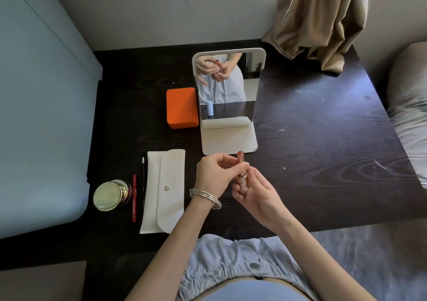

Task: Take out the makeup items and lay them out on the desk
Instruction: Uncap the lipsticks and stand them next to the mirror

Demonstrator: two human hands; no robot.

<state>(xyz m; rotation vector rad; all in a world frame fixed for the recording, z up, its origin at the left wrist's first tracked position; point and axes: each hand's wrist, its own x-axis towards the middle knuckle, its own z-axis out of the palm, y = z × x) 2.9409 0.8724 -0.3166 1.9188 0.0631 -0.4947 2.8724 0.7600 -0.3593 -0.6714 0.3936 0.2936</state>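
Dark wood desk (323, 139) under daylight, and right above its near edge sits the lipstick (242, 171), upright, held in mid-air; right hand (256, 196) curls round its clear base, left hand (213, 176) pinches the upper part, bangles (205, 198) on that wrist; just left lies the white pouch (165, 189), flap snapped; then a black pencil (143, 173), a red pencil (134, 198), a gold round compact (109, 195); farther back, mirror (227, 88) and orange box (182, 107).
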